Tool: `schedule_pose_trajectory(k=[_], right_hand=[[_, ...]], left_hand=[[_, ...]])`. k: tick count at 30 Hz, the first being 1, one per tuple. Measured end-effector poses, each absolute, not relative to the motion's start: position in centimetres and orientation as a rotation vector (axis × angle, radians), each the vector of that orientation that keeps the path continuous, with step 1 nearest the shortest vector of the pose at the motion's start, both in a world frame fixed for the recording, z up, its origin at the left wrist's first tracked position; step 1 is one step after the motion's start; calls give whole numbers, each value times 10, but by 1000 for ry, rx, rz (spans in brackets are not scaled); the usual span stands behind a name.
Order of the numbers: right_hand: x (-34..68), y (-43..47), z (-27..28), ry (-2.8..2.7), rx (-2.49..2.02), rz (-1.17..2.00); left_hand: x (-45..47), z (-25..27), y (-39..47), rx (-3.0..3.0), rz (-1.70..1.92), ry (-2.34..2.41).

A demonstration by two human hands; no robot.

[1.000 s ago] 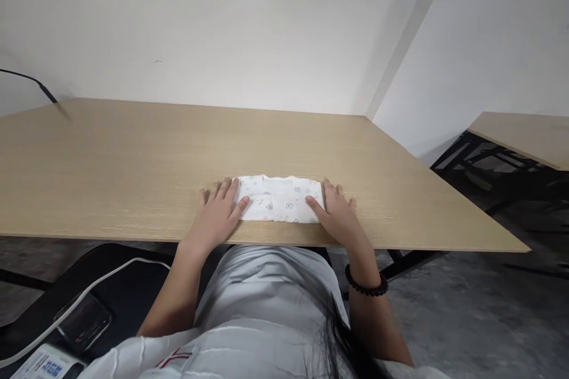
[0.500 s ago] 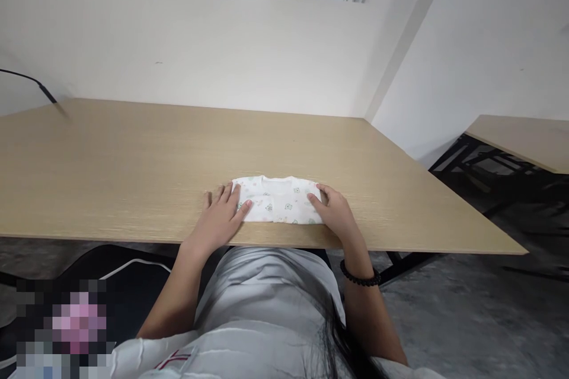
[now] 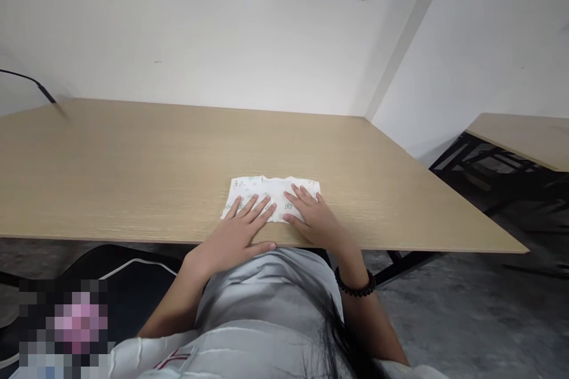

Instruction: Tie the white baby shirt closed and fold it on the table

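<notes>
A small folded white garment (image 3: 276, 189) with a printed pattern of little green figures lies flat near the front edge of the wooden table (image 3: 186, 154). Its neckline edge faces away from me. My left hand (image 3: 242, 230) rests palm down with fingers spread over the garment's near left part, the thumb pointing right along the table edge. Over the right part lies my right hand (image 3: 313, 216), also flat with its fingers apart. Neither hand grips the cloth. My palms hide parts of its near edge and right side.
A white partition (image 3: 213, 47) rises behind the table. At the far left a black cable (image 3: 44, 92) hangs over the tabletop. Another table (image 3: 524, 136) stands at the right. Below left is a dark chair (image 3: 142, 290) with a white cord (image 3: 137, 260) across it.
Both hands have moved inward from the garment's side edges onto its top. My left hand has slid right and turned, and the fingers of both now lie flat on the cloth.
</notes>
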State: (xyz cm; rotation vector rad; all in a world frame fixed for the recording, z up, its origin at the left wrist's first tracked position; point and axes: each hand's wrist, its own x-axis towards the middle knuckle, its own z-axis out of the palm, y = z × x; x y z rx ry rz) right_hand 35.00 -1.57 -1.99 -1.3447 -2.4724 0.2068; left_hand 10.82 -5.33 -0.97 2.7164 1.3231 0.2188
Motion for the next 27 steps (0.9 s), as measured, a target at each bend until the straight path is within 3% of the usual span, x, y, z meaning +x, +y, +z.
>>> schedule_pose_trajectory(k=[9, 12, 18, 27], right_hand=[[367, -21, -17, -2390, -1458, 200], [362, -28, -12, -2372, -1215, 163], [351, -41, -12, -2392, -850, 428], [383, -44, -17, -2257, -1099, 317]], left_hand=[[88, -9, -63, 2780, 213, 1263], [90, -7, -66, 2785, 247, 1172], [93, -6, -66, 2748, 270, 1077], [78, 0, -62, 2742, 428, 1220]])
